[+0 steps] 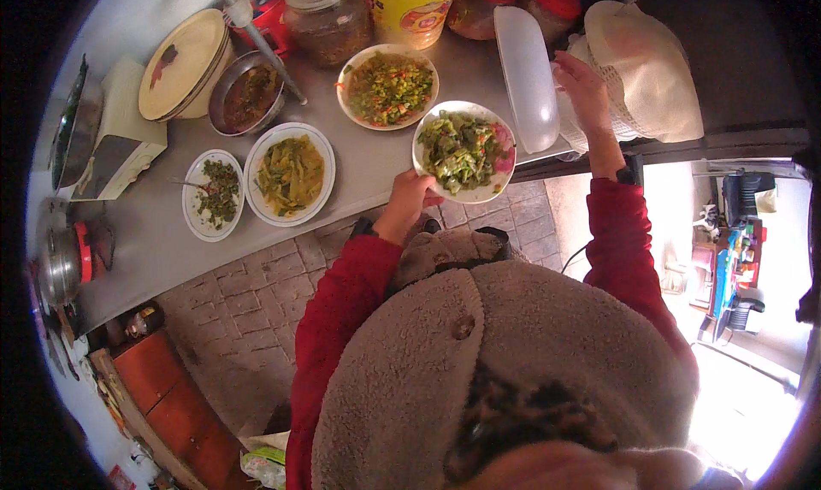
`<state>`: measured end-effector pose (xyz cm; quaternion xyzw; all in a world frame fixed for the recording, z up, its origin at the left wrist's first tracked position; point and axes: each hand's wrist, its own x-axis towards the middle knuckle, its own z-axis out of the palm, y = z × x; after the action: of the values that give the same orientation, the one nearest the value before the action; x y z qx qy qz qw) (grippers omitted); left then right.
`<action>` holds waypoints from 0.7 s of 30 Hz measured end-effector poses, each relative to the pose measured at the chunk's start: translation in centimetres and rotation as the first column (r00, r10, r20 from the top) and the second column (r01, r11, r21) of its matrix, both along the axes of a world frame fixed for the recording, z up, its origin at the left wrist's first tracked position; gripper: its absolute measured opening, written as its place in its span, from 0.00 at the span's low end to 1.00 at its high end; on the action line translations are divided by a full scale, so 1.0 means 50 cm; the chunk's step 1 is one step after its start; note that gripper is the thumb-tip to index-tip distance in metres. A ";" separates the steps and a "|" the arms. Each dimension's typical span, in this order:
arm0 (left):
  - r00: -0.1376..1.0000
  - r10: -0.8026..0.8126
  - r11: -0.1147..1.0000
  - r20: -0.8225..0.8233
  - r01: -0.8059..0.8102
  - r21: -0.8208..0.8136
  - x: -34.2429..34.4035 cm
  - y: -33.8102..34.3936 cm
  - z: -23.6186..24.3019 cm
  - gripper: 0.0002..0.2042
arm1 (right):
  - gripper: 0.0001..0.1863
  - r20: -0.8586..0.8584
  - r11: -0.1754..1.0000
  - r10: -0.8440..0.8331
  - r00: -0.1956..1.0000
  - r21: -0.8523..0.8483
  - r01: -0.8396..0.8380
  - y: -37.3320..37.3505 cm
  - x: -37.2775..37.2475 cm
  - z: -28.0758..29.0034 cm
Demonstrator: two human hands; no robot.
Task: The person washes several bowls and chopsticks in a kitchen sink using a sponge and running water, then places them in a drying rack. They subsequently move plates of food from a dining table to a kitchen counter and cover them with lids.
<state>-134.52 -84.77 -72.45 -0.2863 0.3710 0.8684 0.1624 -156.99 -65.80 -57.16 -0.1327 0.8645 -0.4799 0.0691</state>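
My left hand (pixel 407 201) grips the rim of a white plate (pixel 490 189) with pink decoration, its thumb over the edge. Chopped green vegetables (pixel 462 152) lie heaped on it; the plate is at the counter's near edge. Farther right, my right hand (pixel 584 88) has its fingers at the side of a long white dish-like piece (pixel 525 79) tipped on edge; its inner side is hidden. Just behind my left hand's plate stands a bowl of chopped yellow-green and red vegetables (pixel 389 86). A cream cloth cover (pixel 650 79) bulges beside my right hand.
On the grey counter (pixel 359 156) at left are a plate of yellowish-green vegetables (pixel 291 175), a smaller herb plate with a spoon (pixel 214 199) and a metal bowl (pixel 248 92). Jars, a yellow bucket (pixel 412 11) and a slanting metal pole (pixel 265 50) stand behind.
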 end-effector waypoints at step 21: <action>0.852 0.515 0.808 0.093 -0.519 0.281 -0.182 -0.032 -0.051 0.11 | 0.21 -0.033 0.994 0.104 0.994 -0.041 -0.105 0.015 0.019 0.037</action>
<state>-143.65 -86.37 -75.01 -0.3540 0.1441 0.9233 -0.0366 -156.05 -65.06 -55.30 -0.1865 0.8470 -0.4918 0.0778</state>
